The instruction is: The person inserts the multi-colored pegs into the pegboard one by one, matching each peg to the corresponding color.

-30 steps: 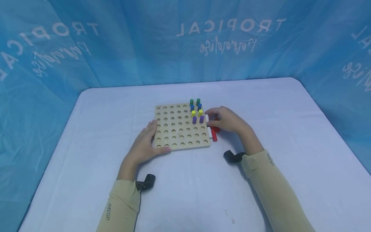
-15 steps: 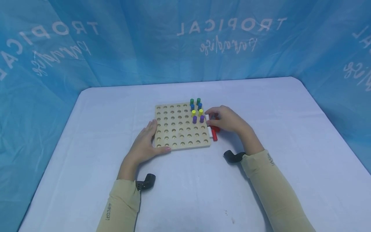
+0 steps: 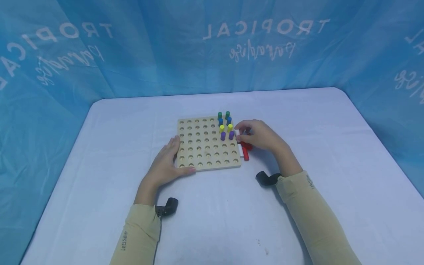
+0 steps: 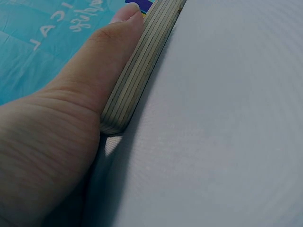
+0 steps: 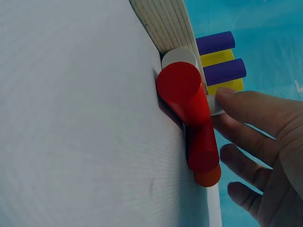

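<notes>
Where fingers (image 5: 246, 137) pinch, 1 peg (image 5: 214, 106) shows.

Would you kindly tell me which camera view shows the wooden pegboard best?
The head view: it shows most of the pegboard from above, holes included. The left wrist view shows mainly its layered edge; the right wrist view, part of an edge beyond red pegs.

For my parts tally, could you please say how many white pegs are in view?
2: one white peg pinched by the right hand, one white peg lying beside the wooden pegboard. More may be hidden behind the hand.
</notes>
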`<action>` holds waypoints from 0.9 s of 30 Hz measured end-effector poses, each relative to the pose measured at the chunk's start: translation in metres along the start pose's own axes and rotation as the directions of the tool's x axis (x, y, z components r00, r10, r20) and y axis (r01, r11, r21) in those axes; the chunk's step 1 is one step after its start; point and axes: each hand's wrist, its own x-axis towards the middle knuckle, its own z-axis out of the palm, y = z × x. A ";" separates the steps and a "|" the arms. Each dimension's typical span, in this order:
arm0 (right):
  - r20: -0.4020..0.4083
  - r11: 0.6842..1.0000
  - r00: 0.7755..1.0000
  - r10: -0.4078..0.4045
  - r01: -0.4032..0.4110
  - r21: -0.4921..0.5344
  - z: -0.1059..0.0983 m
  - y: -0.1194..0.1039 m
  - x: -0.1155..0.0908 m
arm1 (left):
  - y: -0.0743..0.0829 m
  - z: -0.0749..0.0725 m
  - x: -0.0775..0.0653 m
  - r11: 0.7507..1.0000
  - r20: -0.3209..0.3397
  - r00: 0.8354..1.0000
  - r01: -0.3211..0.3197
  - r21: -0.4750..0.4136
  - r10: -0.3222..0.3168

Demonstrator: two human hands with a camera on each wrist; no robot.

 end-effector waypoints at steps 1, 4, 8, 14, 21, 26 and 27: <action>-0.004 1.000 1.000 0.003 -0.003 0.000 0.000 0.000 0.000 | 0.000 0.000 0.000 1.000 -0.001 1.000 0.000 -0.001 0.000; -0.016 1.000 1.000 0.006 -0.006 0.000 0.000 -0.001 0.000 | 0.000 0.000 0.001 1.000 0.000 1.000 0.000 0.000 0.000; -0.041 1.000 0.999 0.004 -0.004 0.006 -0.002 -0.003 -0.002 | -0.001 0.001 0.001 1.000 0.000 1.000 0.001 0.004 -0.001; -0.089 1.000 0.996 0.004 -0.002 0.024 -0.006 -0.008 -0.006 | -0.001 0.000 0.000 1.000 -0.001 1.000 -0.007 0.009 0.007; -0.138 0.999 0.990 -0.010 0.017 0.045 -0.011 -0.014 -0.010 | 0.000 -0.001 -0.001 1.000 0.007 1.000 -0.007 0.008 0.007; -0.162 0.998 0.986 -0.035 0.043 0.043 -0.012 -0.019 -0.012 | 0.000 -0.001 0.000 1.000 0.007 1.000 -0.004 0.010 0.004; -0.165 0.998 0.985 -0.039 0.046 0.043 -0.012 -0.020 -0.012 | 0.000 -0.001 0.000 1.000 0.008 1.000 -0.003 0.010 0.003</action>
